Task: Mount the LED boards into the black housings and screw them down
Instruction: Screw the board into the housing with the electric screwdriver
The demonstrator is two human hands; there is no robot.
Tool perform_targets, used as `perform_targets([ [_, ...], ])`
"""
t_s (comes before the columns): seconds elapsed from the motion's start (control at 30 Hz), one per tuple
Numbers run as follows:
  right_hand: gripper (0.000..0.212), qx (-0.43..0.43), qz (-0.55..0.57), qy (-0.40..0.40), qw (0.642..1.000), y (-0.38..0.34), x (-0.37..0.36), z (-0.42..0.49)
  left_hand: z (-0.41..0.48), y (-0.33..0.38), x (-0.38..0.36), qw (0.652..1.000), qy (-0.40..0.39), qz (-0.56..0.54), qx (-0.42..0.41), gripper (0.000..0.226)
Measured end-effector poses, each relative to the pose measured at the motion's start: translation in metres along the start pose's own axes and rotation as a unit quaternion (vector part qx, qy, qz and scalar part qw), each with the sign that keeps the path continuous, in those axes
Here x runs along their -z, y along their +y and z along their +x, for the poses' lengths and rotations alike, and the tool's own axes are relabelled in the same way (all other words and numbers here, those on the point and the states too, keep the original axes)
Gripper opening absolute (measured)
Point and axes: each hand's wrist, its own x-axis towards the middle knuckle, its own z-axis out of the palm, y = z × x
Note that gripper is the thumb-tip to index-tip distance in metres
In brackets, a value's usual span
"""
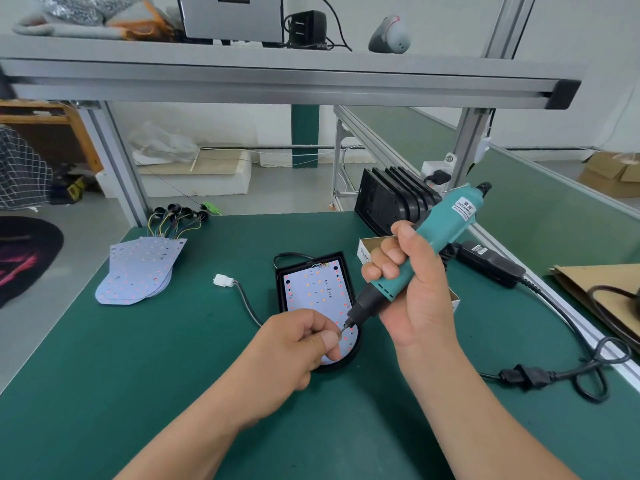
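A black housing (281,289) lies on the green mat in the middle, with a pale LED board (317,289) seated inside it. My right hand (408,289) grips a teal electric screwdriver (446,223), tilted so its bit points down-left over the board's near end. My left hand (294,344) pinches a small screw (340,336) right at the bit's tip. A white connector (221,280) on a black wire lies left of the housing.
A fanned stack of LED boards (138,271) with wired black caps lies at the far left. Empty black housings (391,199) stand in a row at the back right. A small cardboard box (367,249), a power adapter (488,263) and looped cables (595,368) lie to the right.
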Motion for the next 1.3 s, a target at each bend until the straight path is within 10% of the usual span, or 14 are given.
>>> perform_targets([
  [0.97, 0.011, -0.023, 0.064, 0.044, 0.997, 0.010, 0.005, 0.000, 0.002, 0.007, 0.011, 0.995, 0.022, -0.083, 0.051, 0.031],
  [1.3, 0.012, 0.011, 0.010, 0.057, 0.998, 0.007, 0.010, 0.004, 0.020, -0.010, 0.020, 0.912, 0.195, 0.361, -0.020, 0.018],
])
